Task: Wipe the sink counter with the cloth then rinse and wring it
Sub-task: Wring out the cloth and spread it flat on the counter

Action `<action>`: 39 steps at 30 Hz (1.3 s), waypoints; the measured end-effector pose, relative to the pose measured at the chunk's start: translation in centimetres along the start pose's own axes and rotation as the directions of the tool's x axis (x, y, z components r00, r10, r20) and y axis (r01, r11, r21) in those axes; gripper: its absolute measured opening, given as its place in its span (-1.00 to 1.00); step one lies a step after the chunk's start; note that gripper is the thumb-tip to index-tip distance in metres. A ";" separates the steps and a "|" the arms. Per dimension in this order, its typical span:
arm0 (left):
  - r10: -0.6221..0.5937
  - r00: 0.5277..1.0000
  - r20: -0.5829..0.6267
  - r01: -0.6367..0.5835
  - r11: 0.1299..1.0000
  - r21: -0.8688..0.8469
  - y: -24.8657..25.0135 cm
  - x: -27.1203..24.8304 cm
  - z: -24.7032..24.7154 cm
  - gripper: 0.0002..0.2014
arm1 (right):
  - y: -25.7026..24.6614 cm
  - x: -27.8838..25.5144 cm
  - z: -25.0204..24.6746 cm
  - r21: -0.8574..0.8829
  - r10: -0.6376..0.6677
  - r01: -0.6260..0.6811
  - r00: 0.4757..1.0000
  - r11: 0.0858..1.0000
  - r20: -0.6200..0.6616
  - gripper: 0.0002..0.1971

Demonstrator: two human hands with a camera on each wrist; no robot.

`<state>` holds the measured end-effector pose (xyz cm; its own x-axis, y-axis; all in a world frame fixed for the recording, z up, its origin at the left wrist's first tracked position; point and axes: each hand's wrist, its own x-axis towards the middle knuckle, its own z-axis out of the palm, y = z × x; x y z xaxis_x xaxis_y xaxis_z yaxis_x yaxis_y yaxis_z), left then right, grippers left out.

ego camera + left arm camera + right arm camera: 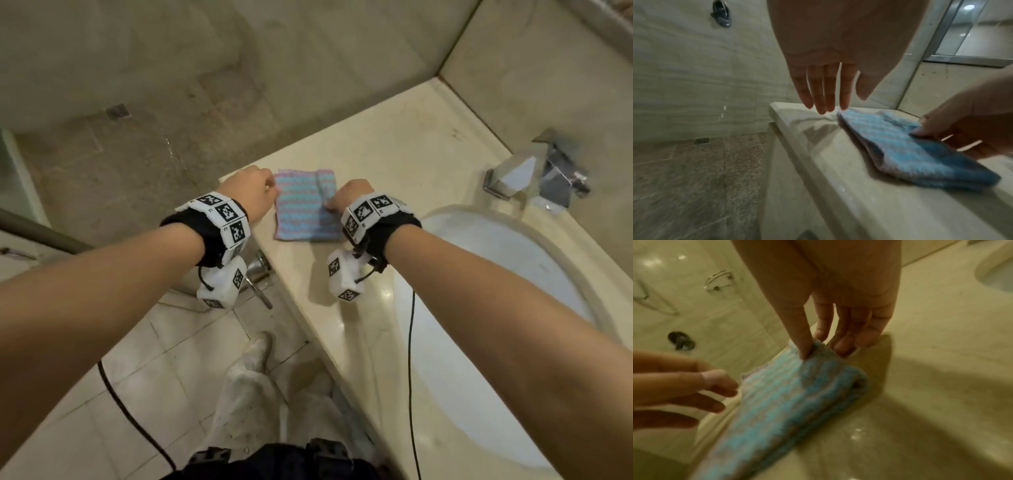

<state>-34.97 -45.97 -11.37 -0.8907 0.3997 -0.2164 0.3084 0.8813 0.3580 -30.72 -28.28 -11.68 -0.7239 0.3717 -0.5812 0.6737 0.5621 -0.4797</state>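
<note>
A folded blue-and-pink striped cloth (305, 205) lies flat on the beige sink counter (394, 150), near its left end. My right hand (330, 204) is at the cloth's right edge. In the right wrist view its thumb sits on top of the cloth (789, 394) and its fingers (844, 345) reach past the edge, so my right hand (812, 347) pinches that edge. My left hand (830, 107) hangs with straight fingers just above the counter (838, 186), its tips by the far left corner of the cloth (910, 146). It holds nothing.
The white oval basin (513, 267) is set into the counter to the right, with a chrome faucet (534, 178) behind it. The counter's left end (226, 178) drops to a tiled floor. A black cable (411, 342) hangs over the counter's front. A metal valve (257, 267) sits below the edge.
</note>
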 end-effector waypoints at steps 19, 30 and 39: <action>0.261 0.796 0.547 0.392 0.466 -0.793 15.0 4.7 -2.1 -0.23 | 0.4 -9.7 -13.9 0.801 0.010 0.163 0.978 0.576 -0.206 -0.69; 0.650 0.543 0.531 0.263 0.469 -0.843 30.2 -4.0 1.5 -0.85 | 19.2 -22.4 -18.6 0.887 0.375 0.264 0.833 0.378 -0.407 -0.70; 0.656 0.364 0.661 0.177 0.648 -0.741 44.4 -15.6 11.6 -0.67 | 38.1 -32.8 -18.2 0.947 0.565 0.177 0.768 0.268 -0.303 -0.68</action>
<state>-3.48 -10.16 -2.58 0.0985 0.8903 -0.4446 -0.2045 0.4553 0.8665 16.01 -5.66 1.08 -0.2203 0.8266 -0.5179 0.1934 -0.4834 -0.8538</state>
